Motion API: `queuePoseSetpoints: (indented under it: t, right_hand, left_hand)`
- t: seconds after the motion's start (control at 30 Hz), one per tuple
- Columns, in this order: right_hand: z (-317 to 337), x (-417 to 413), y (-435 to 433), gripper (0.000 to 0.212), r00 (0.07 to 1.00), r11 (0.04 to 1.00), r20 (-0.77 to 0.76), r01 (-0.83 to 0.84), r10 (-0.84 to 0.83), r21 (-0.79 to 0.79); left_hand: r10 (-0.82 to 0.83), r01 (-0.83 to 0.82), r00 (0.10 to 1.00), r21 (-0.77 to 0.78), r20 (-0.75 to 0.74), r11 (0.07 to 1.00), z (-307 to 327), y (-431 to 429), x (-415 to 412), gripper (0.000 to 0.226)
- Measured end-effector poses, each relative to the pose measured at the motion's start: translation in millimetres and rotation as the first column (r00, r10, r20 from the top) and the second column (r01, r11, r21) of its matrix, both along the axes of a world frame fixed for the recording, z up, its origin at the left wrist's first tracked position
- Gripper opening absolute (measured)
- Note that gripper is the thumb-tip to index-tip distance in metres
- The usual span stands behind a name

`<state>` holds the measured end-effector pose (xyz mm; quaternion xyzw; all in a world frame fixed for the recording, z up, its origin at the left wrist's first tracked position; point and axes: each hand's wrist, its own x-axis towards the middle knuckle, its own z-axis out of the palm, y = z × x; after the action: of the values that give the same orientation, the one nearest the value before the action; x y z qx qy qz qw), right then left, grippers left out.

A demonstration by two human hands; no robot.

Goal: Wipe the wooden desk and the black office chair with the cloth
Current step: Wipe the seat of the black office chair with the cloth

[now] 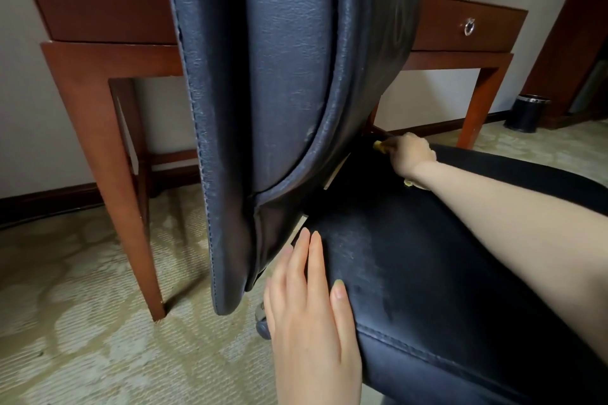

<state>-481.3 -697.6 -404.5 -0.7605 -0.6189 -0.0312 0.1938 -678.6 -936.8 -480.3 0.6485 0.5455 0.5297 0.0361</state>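
One black office chair [289,76] fills the centre. Of the two hands, the left hand [312,316] lies flat on its seat at 6 o'clock. The right hand [411,154], at 3 o'clock, clutches one yellow cloth [377,144], mostly hidden. One wooden table [108,59] stands at 10 o'clock.

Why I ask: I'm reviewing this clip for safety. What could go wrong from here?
1. The right hand, gripping the mostly hidden yellow cloth, works at the gap between backrest and seat. Its fingers could get pinched if the backrest tips.
2. The left hand only lies flat on the seat edge, so the chair might shift under the wiping push.
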Motion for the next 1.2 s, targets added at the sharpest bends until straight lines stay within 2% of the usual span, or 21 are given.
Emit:
queuePoseSetpoints:
  t: [0.07,0.2,0.3,0.37,0.47,0.57,0.67,0.77,0.87,0.97,1.03,1.2]
  right_hand:
    - [3.2,-9.7,10.0,0.034,0.996,0.999,-0.091,-0.022,0.018,-0.047]
    - [5.2,-23.3,-7.9,0.038,0.957,0.952,-0.104,-0.282,0.271,-0.116]
    - [3.7,-25.2,-43.1,0.033,0.849,0.844,-0.026,-0.528,0.528,-0.089]
    - [1.2,-23.9,-65.7,0.033,0.774,0.772,0.024,-0.629,0.633,-0.086]
    - [-0.3,-23.8,-97.5,0.037,0.727,0.726,0.05,-0.674,0.684,-0.137]
    - [-1.6,-20.9,-141.3,0.04,0.628,0.621,-0.026,-0.774,0.778,-0.123]
    - [-2.0,-16.2,-179.7,0.044,0.637,0.63,-0.004,-0.763,0.771,-0.143]
    - [-1.5,-9.5,-210.4,0.045,0.627,0.623,0.043,-0.76,0.778,-0.184]
    - [0.9,1.6,-232.0,0.045,0.55,0.539,0.02,-0.811,0.835,-0.225]
    - [13.4,15.3,-242.9,0.044,0.477,0.444,-0.071,-0.855,0.876,-0.268]
    - [15.4,18.3,-241.5,0.043,0.453,0.433,-0.028,-0.867,0.891,-0.245]
    - [3.7,0.2,-213.0,0.038,0.434,0.434,0.041,-0.901,0.9,-0.003]
  left_hand:
    - [0.006,-0.006,1.0,0.028,-0.005,1.0,-0.8,3.2,-0.6,0.054]
    - [-0.006,0.006,1.0,0.044,0.01,0.999,-2.2,4.8,-0.8,0.053]
    - [-0.028,0.028,0.999,0.029,0.033,0.999,0.2,2.6,-0.4,0.054]
    - [-0.051,0.052,0.998,-0.015,0.046,0.999,2.5,0.4,-1.3,0.055]
    - [-0.096,0.1,0.994,-0.096,0.05,0.99,2.3,-3.7,-4.3,0.055]
    - [-0.15,0.155,0.988,-0.121,0.044,0.981,2.2,-9.7,-10.5,0.054]
    - [-0.202,0.21,0.977,-0.125,0.074,0.97,0.6,-13.9,-16.3,0.054]
    - [-0.218,0.221,0.975,-0.136,0.035,0.966,-1.2,-20.7,-20.9,0.063]
    - [-0.249,0.246,0.969,-0.136,-0.002,0.96,-4.6,-28.6,-25.6,0.078]
    - [-0.226,0.221,0.974,-0.16,-0.01,0.962,-5.4,-39.5,-25.9,0.094]
    - [-0.192,0.188,0.981,-0.18,-0.007,0.966,-4.8,-43.1,-24.0,0.099]
    - [-0.097,0.103,0.995,-0.23,0.039,0.968,-0.4,-51.5,-16.8,0.108]
